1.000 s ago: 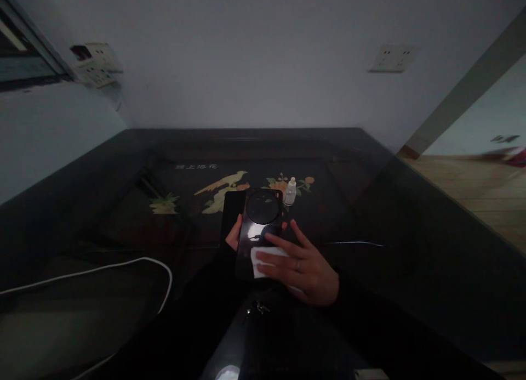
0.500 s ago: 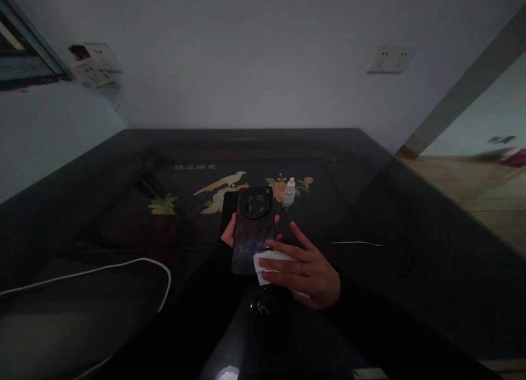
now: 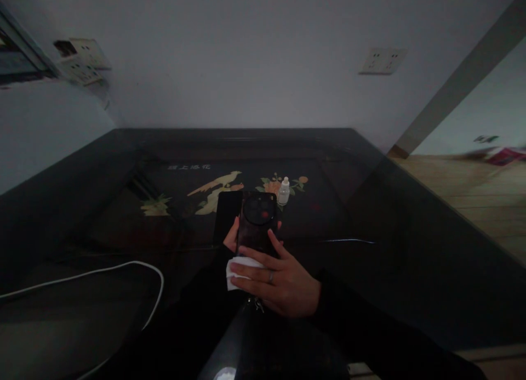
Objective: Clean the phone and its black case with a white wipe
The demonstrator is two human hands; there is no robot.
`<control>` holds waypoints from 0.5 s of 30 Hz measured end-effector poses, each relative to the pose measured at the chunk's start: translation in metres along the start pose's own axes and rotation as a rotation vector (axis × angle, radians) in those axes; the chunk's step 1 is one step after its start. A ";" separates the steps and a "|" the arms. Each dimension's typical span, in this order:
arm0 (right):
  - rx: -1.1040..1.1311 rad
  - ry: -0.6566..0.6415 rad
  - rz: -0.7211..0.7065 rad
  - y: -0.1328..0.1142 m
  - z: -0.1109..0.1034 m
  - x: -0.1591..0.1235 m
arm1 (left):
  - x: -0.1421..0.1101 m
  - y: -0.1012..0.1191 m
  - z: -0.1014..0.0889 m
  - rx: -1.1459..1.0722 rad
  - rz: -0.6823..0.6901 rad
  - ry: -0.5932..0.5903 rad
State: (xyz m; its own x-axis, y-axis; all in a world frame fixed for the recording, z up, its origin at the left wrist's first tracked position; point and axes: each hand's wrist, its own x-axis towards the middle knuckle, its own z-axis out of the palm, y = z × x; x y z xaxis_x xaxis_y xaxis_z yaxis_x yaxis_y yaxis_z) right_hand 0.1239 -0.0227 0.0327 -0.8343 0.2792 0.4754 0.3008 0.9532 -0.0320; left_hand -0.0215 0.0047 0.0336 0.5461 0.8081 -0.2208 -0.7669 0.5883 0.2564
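Observation:
A dark smartphone (image 3: 253,234), its back with a big round camera ring facing me, is gripped by my left hand (image 3: 232,236). The left fingers wrap behind it and their tips show at its right edge. My right hand (image 3: 283,281), wearing a ring, presses a folded white tissue (image 3: 238,265) over the phone's lower end. Its index finger and thumb reach up across the phone's back. Behind the phone on the left lies a flat black object (image 3: 227,210), partly hidden. Just beyond the phone's upper right stands a small white dropper bottle (image 3: 283,192).
The glossy black table (image 3: 361,204) carries a printed bird (image 3: 217,185) and flowers. A white cable (image 3: 107,269) curves across the left side. Wall sockets (image 3: 383,61) are at the back right, more sockets (image 3: 84,62) at the left. Wooden floor (image 3: 464,188) shows beyond the right edge.
The right hand and tissue have shifted left across the phone's lower end, after sliding off toward its right edge. The phone tilted and moved slightly in the left hand. The view turned a little right.

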 end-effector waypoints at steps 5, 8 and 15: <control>0.040 0.118 -0.038 0.016 -0.012 -0.014 | -0.004 0.013 0.000 -0.019 -0.042 0.018; 0.021 0.192 0.011 0.026 -0.019 -0.021 | -0.004 0.015 0.002 0.003 -0.030 0.053; -0.061 0.240 0.243 0.036 -0.024 -0.022 | 0.004 0.011 -0.001 0.008 0.070 0.094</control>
State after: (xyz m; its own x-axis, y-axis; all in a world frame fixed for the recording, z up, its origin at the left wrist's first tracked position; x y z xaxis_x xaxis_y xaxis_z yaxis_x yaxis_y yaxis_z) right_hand 0.1642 0.0028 0.0424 -0.6048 0.4547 0.6538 0.5104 0.8515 -0.1200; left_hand -0.0279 0.0142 0.0346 0.4567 0.8412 -0.2895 -0.7992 0.5309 0.2819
